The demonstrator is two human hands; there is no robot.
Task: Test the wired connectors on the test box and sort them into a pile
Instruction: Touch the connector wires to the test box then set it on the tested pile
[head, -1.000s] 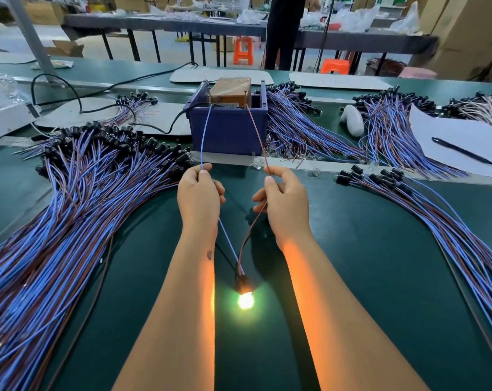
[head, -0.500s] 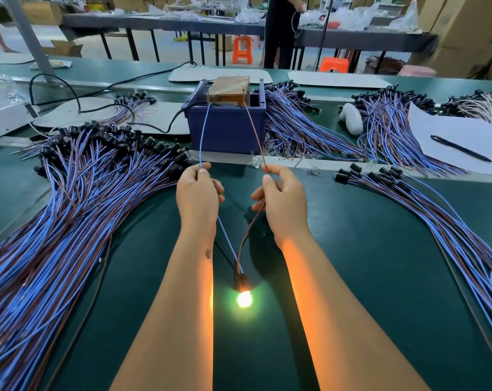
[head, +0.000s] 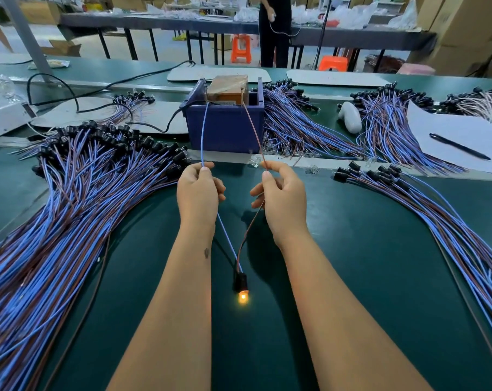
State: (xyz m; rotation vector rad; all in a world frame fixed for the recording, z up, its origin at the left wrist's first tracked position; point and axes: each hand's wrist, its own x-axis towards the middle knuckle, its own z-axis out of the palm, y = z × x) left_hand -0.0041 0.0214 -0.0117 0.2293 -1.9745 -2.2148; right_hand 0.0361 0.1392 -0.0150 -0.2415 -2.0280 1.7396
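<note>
Before the dark blue plastic test box point(head: 225, 128), I keep my left hand point(head: 198, 193) pinching the blue wire point(head: 202, 136) and my right hand point(head: 283, 197) pinching the brown wire point(head: 252, 122), steady, watching the small lit bulb point(head: 242, 297).

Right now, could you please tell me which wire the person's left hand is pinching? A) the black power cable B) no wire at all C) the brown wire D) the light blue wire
D: the left hand pinches the light blue wire that runs up to the dark blue plastic test box, while the right hand holds the brown wire.
</note>
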